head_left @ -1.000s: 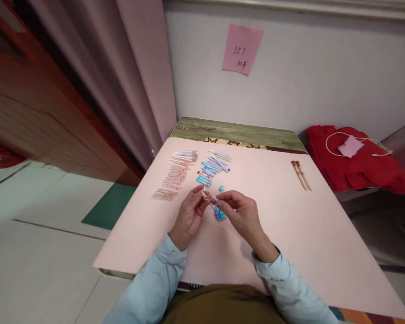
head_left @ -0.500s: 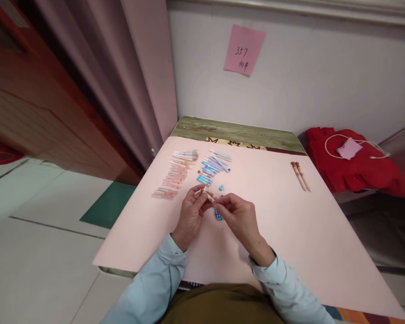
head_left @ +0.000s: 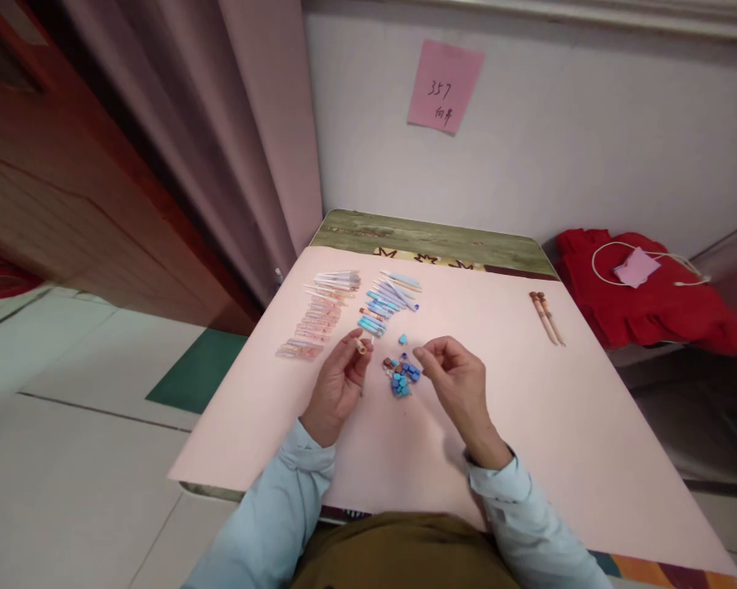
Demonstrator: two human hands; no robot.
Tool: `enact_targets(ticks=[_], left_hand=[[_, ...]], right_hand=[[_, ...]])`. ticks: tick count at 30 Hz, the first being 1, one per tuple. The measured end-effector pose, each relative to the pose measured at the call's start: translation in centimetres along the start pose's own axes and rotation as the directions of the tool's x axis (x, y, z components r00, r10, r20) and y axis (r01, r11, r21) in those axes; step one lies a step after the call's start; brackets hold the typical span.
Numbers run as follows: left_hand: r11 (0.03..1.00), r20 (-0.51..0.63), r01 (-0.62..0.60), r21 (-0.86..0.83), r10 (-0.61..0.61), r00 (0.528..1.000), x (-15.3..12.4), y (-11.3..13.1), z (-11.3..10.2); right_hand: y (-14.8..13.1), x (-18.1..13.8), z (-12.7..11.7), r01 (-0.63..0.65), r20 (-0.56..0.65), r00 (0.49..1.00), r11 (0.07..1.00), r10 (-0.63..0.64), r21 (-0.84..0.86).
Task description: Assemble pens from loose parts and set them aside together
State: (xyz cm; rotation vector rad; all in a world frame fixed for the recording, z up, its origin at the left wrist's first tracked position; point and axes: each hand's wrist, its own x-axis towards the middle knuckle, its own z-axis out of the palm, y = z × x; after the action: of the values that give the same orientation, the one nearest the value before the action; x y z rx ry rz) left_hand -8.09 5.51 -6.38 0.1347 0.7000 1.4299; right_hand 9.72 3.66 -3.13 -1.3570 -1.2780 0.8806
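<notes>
My left hand (head_left: 337, 383) pinches a thin pen part (head_left: 361, 347) with an orange tip, held over the pink sheet (head_left: 528, 409). My right hand (head_left: 457, 378) is curled in a pinch just right of a small heap of blue and brown caps (head_left: 401, 376); I cannot make out anything in its fingers. One lone blue cap (head_left: 402, 339) lies just beyond the heap. Further back lie a row of pink pen parts (head_left: 316, 323) and a row of blue pen parts (head_left: 386, 301).
Two brown-topped pens (head_left: 547, 317) lie at the sheet's far right. A red cloth (head_left: 650, 303) with a white cable and pink note sits to the right of the table. A pink note (head_left: 444, 87) hangs on the wall; a curtain (head_left: 239, 139) hangs at left.
My hands were together at the pen part; now they have drawn apart. The left keeps the part, the right has moved rightward, uncovering the heap of caps.
</notes>
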Motion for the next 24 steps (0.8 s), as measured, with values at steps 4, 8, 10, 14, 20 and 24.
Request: enact_targets(ticks=[4,8,10,14,20,24], left_hand=[[0.989,-0.125,-0.015,-0.15,-0.004,0.992,0.6,1.1,0.2],[0.978,-0.155,-0.018,-0.207,-0.014,0.988,0.7,1.2,0.4],[0.977,-0.16,-0.028,-0.212,-0.007,0.987,0.7,1.1,0.4],[0.978,-0.178,-0.031,-0.209,-0.006,0.984,0.7,1.0,0.4],[0.974,-0.185,-0.043,-0.22,0.002,0.983,0.8,1.2,0.3],[0.975,-0.187,-0.033,-0.22,-0.009,0.982,0.9,1.3,0.0]], right_hand=[[1.0,1.0,-1.8,-0.02,-0.064,0.998,0.989,0.01,-0.149],[2.1,1.4,-2.3,0.049,-0.05,0.996,0.908,-0.077,-0.417],[2.6,1.5,-2.3,0.087,-0.016,0.994,0.852,-0.111,-0.517],[3.1,1.8,-2.4,0.093,0.008,0.994,0.795,-0.11,-0.599],[2.4,0.4,-0.2,0.162,0.132,0.986,0.792,-0.103,-0.589],[1.4,-1.3,4.1,0.273,0.341,0.939,0.681,-0.035,-0.68]])
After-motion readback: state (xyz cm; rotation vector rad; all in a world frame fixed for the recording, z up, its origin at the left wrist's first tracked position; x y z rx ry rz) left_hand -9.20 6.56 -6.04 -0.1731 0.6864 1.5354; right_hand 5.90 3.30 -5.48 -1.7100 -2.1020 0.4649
